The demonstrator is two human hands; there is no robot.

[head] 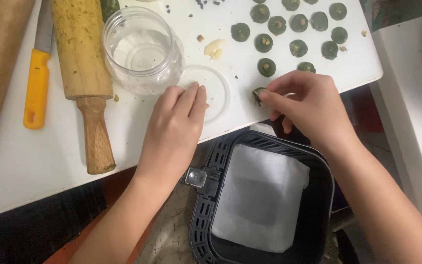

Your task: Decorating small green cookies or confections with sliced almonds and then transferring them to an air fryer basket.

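The right hand pinched one dark green dough disc at the worktop edge, its grip narrow. The lined black basket lay directly below that grip. The left hand rested flat, empty, farther off.

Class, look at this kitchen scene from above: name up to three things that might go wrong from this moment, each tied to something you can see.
1. The right hand pinches a green dough disc at the white board's very edge, so it might drop beside the air fryer basket.
2. The glass jar lies on its side near the left hand; a nudge could roll it.
3. The parchment liner sits loose and may shift.
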